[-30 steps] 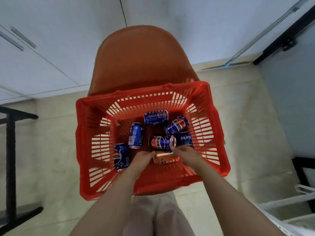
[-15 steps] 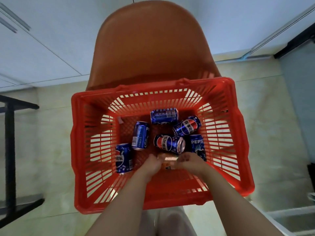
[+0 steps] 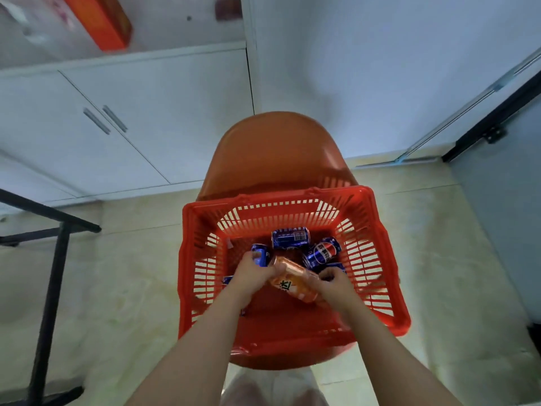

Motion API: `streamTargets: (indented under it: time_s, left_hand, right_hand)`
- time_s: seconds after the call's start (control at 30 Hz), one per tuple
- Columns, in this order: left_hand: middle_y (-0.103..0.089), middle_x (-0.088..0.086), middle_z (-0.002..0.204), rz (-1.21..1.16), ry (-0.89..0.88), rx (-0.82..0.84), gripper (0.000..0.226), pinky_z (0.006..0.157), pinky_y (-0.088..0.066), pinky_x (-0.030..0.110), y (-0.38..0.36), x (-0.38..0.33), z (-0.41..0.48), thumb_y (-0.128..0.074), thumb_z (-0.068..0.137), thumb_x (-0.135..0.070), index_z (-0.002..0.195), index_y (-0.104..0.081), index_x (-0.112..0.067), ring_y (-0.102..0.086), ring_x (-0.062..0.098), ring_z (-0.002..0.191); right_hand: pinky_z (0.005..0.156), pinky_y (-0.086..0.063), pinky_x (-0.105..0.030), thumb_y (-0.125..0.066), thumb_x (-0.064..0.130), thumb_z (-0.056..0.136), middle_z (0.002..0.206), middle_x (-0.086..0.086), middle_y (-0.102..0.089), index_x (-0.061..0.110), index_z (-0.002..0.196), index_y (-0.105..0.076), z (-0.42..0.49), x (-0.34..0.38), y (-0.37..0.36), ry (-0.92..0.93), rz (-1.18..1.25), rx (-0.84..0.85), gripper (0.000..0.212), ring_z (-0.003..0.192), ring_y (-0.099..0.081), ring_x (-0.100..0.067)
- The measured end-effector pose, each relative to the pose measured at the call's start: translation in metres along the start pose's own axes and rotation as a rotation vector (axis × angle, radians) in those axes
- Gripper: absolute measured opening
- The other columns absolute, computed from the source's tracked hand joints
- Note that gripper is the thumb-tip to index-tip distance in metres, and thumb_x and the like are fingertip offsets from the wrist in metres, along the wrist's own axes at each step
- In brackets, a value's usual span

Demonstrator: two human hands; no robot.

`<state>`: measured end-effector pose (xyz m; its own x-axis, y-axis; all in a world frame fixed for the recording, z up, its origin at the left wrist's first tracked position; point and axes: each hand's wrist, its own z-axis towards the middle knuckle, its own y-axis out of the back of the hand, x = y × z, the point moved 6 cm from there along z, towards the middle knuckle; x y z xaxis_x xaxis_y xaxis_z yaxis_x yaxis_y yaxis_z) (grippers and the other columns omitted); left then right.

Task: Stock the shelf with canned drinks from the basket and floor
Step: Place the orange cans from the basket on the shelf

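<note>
Hands (image 3: 253, 276) gripping orange can (image 3: 292, 281), apparently above basket (image 3: 389, 288)

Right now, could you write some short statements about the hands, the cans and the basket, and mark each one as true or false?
1. Both hands hold one orange can. True: the left hand and the right hand grip the ends of the orange can.
2. Blue cans lie in the red basket. True.
3. The basket stands on the floor. False: it rests on an orange chair.
4. The orange can stands upright on the basket's bottom. False: it is held tilted, above the blue cans.
</note>
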<state>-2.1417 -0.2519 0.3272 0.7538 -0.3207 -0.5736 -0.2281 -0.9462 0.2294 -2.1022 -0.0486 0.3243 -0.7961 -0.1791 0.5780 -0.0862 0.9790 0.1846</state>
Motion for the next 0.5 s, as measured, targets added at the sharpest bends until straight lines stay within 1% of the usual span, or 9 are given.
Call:
streamTargets:
  time_s: [0.07,0.13,0.17,0.23,0.27,0.33,0.4,0.47,0.5]
  left_hand:
    - [-0.064,0.005,0.114,0.091,-0.049,0.066,0.063,0.088,-0.052,0.031,0.010,-0.034,-0.019,-0.079,0.077,-0.038,0.129,-0.054,-0.013,-0.063,0.017,0.099]
    - [-0.070,0.004,0.103,0.186,-0.111,0.106,0.048,0.082,-0.054,0.028,0.018,-0.068,-0.041,-0.075,0.081,-0.042,0.116,-0.064,-0.011,-0.066,0.014,0.091]
    - [-0.071,0.004,0.098,0.200,-0.153,0.120,0.043,0.082,-0.056,0.028,0.022,-0.084,-0.051,-0.074,0.081,-0.043,0.109,-0.066,-0.011,-0.067,0.014,0.088]
    - [-0.072,0.006,0.099,0.189,-0.246,0.162,0.043,0.083,-0.058,0.030,0.026,-0.114,-0.073,-0.074,0.080,-0.043,0.105,-0.064,-0.010,-0.070,0.016,0.089]
    - [-0.072,0.007,0.100,0.179,-0.292,0.168,0.044,0.083,-0.059,0.031,0.027,-0.128,-0.081,-0.075,0.080,-0.043,0.106,-0.063,-0.010,-0.070,0.016,0.090]
    - [-0.073,0.007,0.098,0.194,-0.401,0.164,0.047,0.083,-0.059,0.032,0.031,-0.158,-0.103,-0.076,0.078,-0.047,0.105,-0.064,-0.011,-0.071,0.015,0.088]
    - [-0.074,0.003,0.090,0.211,-0.486,0.143,0.054,0.083,-0.060,0.035,0.036,-0.185,-0.127,-0.076,0.072,-0.055,0.101,-0.067,-0.011,-0.072,0.017,0.084]
    - [-0.070,0.004,0.082,0.207,-0.554,0.118,0.063,0.085,-0.059,0.039,0.042,-0.207,-0.151,-0.075,0.069,-0.061,0.099,-0.068,-0.005,-0.067,0.019,0.075]
    - [-0.068,0.005,0.079,0.209,-0.590,0.109,0.067,0.086,-0.058,0.042,0.046,-0.219,-0.164,-0.075,0.068,-0.062,0.097,-0.068,-0.002,-0.064,0.019,0.073]
  right_hand:
    - [0.080,-0.060,-0.042,-0.079,0.037,0.078,0.110,-0.010,-0.063,0.020,0.111,-0.053,-0.016,0.021,0.004,0.023,0.081,0.021,0.045,0.093,-0.069,-0.026]
    - [0.079,-0.060,-0.046,-0.079,0.035,0.079,0.107,-0.013,-0.067,0.020,0.107,-0.059,-0.033,0.044,0.012,0.071,0.091,0.028,0.038,0.089,-0.071,-0.027]
    - [0.078,-0.060,-0.046,-0.079,0.034,0.079,0.103,-0.014,-0.070,0.019,0.104,-0.062,-0.043,0.057,0.016,0.103,0.093,0.023,0.033,0.086,-0.072,-0.027]
    - [0.073,-0.062,-0.043,-0.079,0.033,0.079,0.094,-0.015,-0.073,0.015,0.105,-0.067,-0.065,0.082,0.028,0.167,0.102,-0.005,0.034,0.078,-0.073,-0.027]
    - [0.071,-0.062,-0.041,-0.078,0.032,0.080,0.091,-0.016,-0.073,0.012,0.108,-0.067,-0.073,0.094,0.035,0.189,0.106,-0.020,0.037,0.074,-0.073,-0.026]
    - [0.075,-0.061,-0.042,-0.078,0.034,0.077,0.092,-0.019,-0.073,0.009,0.114,-0.065,-0.096,0.115,0.046,0.246,0.130,-0.037,0.047,0.077,-0.073,-0.030]
    - [0.077,-0.061,-0.041,-0.077,0.046,0.069,0.093,-0.021,-0.073,0.009,0.118,-0.062,-0.125,0.134,0.053,0.324,0.143,-0.053,0.063,0.081,-0.074,-0.030]
    - [0.076,-0.061,-0.037,-0.074,0.053,0.061,0.092,-0.021,-0.072,0.006,0.119,-0.061,-0.155,0.149,0.055,0.412,0.161,-0.081,0.076,0.081,-0.073,-0.027]
    - [0.080,-0.060,-0.039,-0.075,0.055,0.058,0.094,-0.023,-0.072,0.004,0.118,-0.060,-0.171,0.155,0.054,0.454,0.193,-0.093,0.081,0.082,-0.073,-0.028]
